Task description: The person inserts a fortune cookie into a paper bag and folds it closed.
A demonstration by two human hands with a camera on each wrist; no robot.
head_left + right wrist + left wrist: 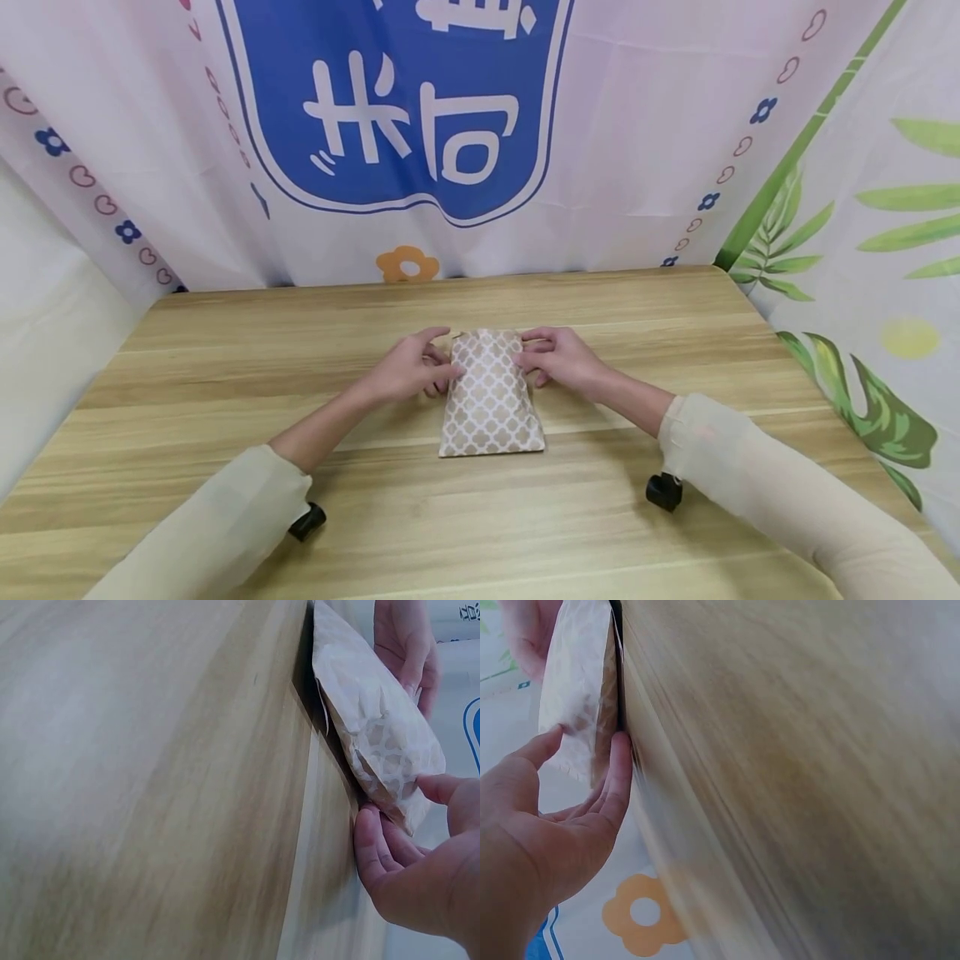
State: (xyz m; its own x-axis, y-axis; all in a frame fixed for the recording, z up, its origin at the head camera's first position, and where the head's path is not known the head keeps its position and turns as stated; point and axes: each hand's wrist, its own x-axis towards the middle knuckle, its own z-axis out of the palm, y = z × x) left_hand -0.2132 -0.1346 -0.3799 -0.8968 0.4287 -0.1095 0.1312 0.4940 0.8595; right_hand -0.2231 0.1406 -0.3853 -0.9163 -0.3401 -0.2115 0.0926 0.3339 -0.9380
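A paper bag [491, 404] with a tan and white lattice pattern lies flat on the wooden table, slightly puffed up in the middle. At its left side, my left hand [408, 367] pinches the edge near the far end, thumb on top and fingers low against the side. My right hand [564, 360] pinches the opposite edge the same way. In the right wrist view the bag [386, 727] shows creases and a folded side between thumb and fingers. Whatever lies inside the bag is hidden.
The wooden table [360, 517] spreads out around the bag. Behind its far edge hangs a printed curtain [600, 192] with a blue emblem and an orange flower. A leaf-patterned cloth [847, 333] hangs on the right. Black wrist devices [664, 492] sit under the sleeves.
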